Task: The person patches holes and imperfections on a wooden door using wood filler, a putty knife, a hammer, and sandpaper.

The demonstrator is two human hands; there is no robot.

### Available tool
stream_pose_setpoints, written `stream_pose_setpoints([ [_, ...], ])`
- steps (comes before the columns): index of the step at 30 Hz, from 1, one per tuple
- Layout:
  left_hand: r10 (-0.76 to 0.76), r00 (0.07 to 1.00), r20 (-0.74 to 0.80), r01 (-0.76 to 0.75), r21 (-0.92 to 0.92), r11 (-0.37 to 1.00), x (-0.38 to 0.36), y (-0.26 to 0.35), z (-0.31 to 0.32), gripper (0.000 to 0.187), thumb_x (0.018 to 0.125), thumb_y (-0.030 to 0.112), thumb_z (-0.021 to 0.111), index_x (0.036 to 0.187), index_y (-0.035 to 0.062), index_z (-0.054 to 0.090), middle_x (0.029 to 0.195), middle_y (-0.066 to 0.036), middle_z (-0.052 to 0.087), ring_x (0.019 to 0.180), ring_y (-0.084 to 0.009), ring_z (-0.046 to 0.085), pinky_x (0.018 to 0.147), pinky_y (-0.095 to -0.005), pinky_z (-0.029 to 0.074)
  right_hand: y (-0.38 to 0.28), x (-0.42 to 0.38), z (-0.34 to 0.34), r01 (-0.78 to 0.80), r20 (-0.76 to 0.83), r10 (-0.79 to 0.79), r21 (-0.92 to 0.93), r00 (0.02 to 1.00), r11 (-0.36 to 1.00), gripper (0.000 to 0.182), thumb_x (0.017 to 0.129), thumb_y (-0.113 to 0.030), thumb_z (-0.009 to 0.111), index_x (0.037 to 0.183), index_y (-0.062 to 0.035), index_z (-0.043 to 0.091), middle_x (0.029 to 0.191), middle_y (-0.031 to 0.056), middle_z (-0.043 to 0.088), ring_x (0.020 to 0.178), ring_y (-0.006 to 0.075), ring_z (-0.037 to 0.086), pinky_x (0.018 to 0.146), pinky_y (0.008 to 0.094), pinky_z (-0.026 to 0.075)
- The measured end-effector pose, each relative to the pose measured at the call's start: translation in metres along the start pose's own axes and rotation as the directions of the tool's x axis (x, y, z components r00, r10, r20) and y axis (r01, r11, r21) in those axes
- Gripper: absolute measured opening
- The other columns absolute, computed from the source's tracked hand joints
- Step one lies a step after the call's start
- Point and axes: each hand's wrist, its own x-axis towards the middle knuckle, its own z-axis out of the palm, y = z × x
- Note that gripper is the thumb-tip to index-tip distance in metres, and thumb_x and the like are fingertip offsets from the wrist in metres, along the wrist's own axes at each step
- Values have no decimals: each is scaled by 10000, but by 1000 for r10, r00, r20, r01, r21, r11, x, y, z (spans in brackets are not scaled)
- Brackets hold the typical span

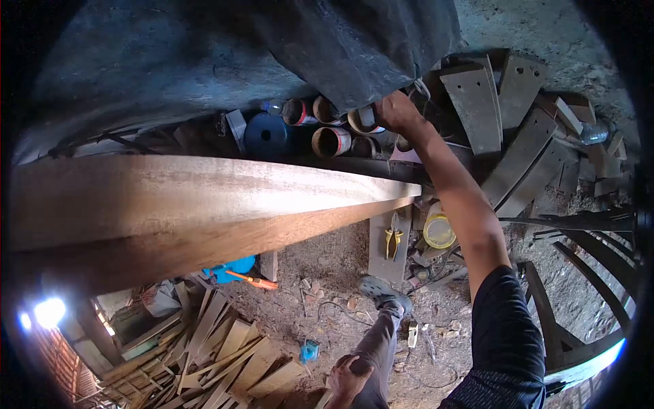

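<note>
My right hand (400,113) reaches far forward, fingers bent closed at the lower edge of a dark hanging sheet (368,51). A grey flat-ended piece (366,116) shows right at its fingertips, over the mouth of a can (359,124). Low in the view, my left hand (347,382) is closed beside my trouser leg, around a dark, round-ended object (360,367) whose kind I cannot tell. A long wooden beam (225,194) crosses from the left, its far end below my right hand.
More cans (331,142) and a blue round container (266,135) line the wall. Pliers (393,238) lie on a board by a yellow-lidded tub (439,232). An orange-handled tool (252,279) is on the ground. Scrap wood (238,361) fills the lower left; cut boards (477,102) lean at right.
</note>
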Motion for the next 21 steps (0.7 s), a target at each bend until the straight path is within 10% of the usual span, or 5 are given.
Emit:
stream_pose_setpoints([
  [2, 7, 1000, 8, -7, 7, 1000, 5, 1, -3, 539, 658, 454, 901, 1091, 165, 767, 1201, -86, 722, 1078, -325, 698, 926, -452, 564, -17, 19, -21, -371, -17, 499, 647, 866, 666, 138, 821, -119, 629, 890, -3, 600, 804, 240, 617, 805, 435, 619, 764, 553, 491],
  [4, -53, 998, 28, 52, 33, 998, 6, 3, -8, 543, 650, 446, 908, 1090, 161, 768, 1196, -101, 722, 1092, -328, 694, 927, -451, 564, -32, 33, -6, -271, -99, 383, 546, 918, 793, 195, 823, -181, 650, 870, 7, 630, 825, 242, 642, 829, 440, 626, 755, 559, 489],
  [6, -56, 998, 24, 55, 21, 998, 6, 2, -14, 542, 650, 440, 909, 1089, 155, 770, 1195, -110, 721, 1095, -331, 692, 932, -455, 562, -52, 57, -12, -571, 643, 144, 527, 752, 629, 242, 796, -223, 678, 908, -9, 672, 912, 229, 695, 932, 442, 652, 801, 538, 508],
  [9, -109, 994, 19, 109, 0, 994, 19, 13, -28, 549, 666, 417, 914, 1099, 116, 763, 1200, -130, 715, 1134, -327, 674, 979, -451, 541, -100, 27, 208, -130, 504, -211, 560, 838, 819, 418, 757, -258, 710, 1077, 10, 679, 1064, 262, 703, 1061, 426, 659, 868, 505, 530],
  [21, -205, 968, -146, 189, -117, 975, 31, 59, -64, 432, 705, 341, 872, 1052, 106, 763, 1106, -195, 719, 1033, -415, 678, 910, -485, 550, -128, 103, 143, -22, 188, -48, 353, 981, 935, 389, 865, -278, 651, 1155, -24, 703, 1122, 251, 716, 1083, 396, 683, 936, 448, 536],
])
